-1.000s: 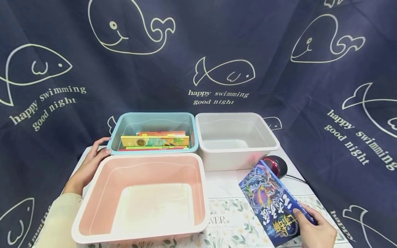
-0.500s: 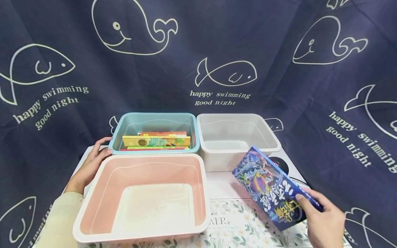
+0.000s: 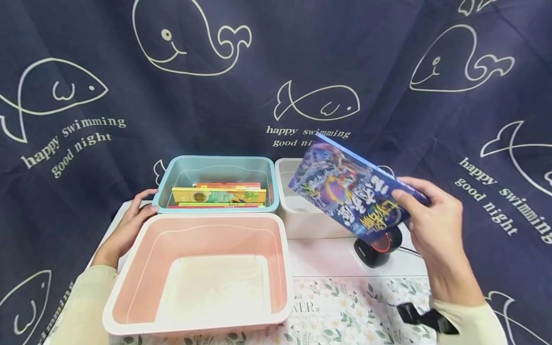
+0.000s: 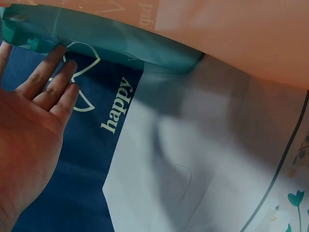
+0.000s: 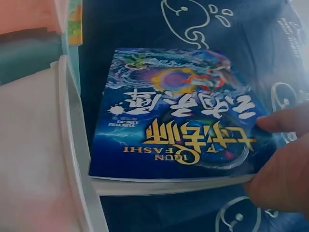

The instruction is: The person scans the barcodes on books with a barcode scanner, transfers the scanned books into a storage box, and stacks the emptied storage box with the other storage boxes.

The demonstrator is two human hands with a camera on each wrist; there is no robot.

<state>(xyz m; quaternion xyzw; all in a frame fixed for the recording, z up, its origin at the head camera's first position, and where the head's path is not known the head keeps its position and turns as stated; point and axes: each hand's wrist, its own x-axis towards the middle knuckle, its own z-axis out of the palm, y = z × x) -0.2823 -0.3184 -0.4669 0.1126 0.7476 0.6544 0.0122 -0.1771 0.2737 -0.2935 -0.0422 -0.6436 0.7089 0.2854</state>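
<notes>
My right hand (image 3: 435, 225) pinches a blue illustrated book (image 3: 345, 189) by its near right end, thumb on the cover. The book is raised and tilted, and in the head view it hides much of the grey-white bin (image 3: 315, 220). In the right wrist view the book's cover (image 5: 178, 111) shows gold and white lettering. At the left, my left hand (image 3: 127, 232) rests against the side of the blue bin (image 3: 220, 163), its fingers fairly straight in the left wrist view. Several books (image 3: 220, 195) stand on edge inside the blue bin.
A pink bin (image 3: 198, 323) stands in front of the blue one. A black round device (image 3: 373, 251) with a red ring and a cable sits under the raised book. A flowered mat (image 3: 345, 306) covers the table's front; a dark whale-print cloth (image 3: 241, 110) hangs behind.
The right hand has lifted the blue book up and to the left, from low over the table's right side to in front of the grey-white bin. The left hand stays at the blue bin.
</notes>
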